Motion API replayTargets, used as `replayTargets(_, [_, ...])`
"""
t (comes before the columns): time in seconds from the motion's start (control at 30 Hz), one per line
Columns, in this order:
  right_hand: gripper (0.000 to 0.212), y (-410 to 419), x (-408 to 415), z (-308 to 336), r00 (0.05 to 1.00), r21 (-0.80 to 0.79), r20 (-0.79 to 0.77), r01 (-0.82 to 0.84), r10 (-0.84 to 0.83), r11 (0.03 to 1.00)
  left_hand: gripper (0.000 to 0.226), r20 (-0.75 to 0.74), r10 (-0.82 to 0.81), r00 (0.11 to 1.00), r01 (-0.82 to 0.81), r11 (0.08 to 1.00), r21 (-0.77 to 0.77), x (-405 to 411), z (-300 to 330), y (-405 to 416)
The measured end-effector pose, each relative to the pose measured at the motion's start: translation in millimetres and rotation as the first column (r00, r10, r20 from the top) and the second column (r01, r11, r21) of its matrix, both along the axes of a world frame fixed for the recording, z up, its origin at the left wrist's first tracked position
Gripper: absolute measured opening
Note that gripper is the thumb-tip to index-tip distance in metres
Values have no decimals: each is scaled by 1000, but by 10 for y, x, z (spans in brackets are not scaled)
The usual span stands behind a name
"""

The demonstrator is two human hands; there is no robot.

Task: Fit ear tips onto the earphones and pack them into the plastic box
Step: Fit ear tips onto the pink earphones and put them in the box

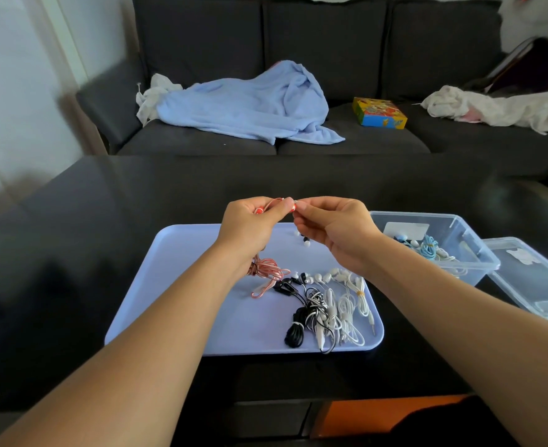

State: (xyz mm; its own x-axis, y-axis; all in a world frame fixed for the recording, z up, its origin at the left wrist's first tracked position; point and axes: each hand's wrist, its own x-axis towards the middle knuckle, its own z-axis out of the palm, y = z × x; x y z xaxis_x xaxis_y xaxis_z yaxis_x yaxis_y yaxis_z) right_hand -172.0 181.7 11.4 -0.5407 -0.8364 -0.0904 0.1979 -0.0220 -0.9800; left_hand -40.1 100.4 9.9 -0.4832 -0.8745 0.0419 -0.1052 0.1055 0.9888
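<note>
A light purple tray [182, 285] sits in the middle of a dark table [105, 221]. The left half of the tray is bare. More earphones [327, 304], black and white, lie in a bunch in the tray's lower right part, close to its right edge. A few loose ear tips [305, 241] lie near the tray's top edge. Just right of the tray stands the clear plastic box [466, 250], open on top, with blue and white earphones inside. Its lid [537, 285] lies beside it at the right edge of the frame.

Both hands are held up above the top edge of the tray, in the middle of the frame, fingertips meeting. The left hand [250, 227] pinches a red earbud [293, 206], fingers curled. The pink cord [268, 274] hangs down from that hand to the tray. The right hand [334, 230] pinches something small and white against the earbud. The earbud points sideways, to the right.
</note>
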Motion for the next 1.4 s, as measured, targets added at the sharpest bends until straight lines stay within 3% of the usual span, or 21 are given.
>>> replayTargets(0.27, [12, -10, 31, 39, 988, 27, -151, 34, -30, 999, 10, -40, 32, 999, -30, 998, 62, -22, 5, 15])
replayTargets(0.4, [13, -10, 46, 32, 995, 15, -93, 27, -26, 1000, 17, -39, 27, 999, -25, 999, 44, -30, -2, 13])
replayTargets(0.5, [13, -6, 46, 24, 995, 2, -92, 26, -25, 1000, 24, -8, 27, 1000, -27, 999, -23, -26, 1, 12])
replayTargets(0.83, [11, -22, 64, 3, 926, 3, -371, 79, -72, 997, 39, 28, 86, 996, -73, 949, -307, -26, -4, -7])
replayTargets(0.93, [11, -31, 61, 13, 919, 7, -386, 92, -83, 996, 37, 31, 82, 996, -58, 882, -468, -34, -26, -6])
replayTargets(1.07, [10, -27, 91, 30, 938, 1, -335, 99, -93, 995, 33, 17, 106, 994, -79, 827, -556, -37, -50, -7])
replayTargets(1.27, [13, -20, 126, 46, 942, -54, -317, 95, -107, 994, 35, -11, 83, 996, -78, 877, -474, -35, -53, -3])
replayTargets(1.4, [10, -19, 146, 12, 944, -105, -324, 37, -70, 994, 27, -55, 92, 994, -101, 974, -204, -37, -3, 34])
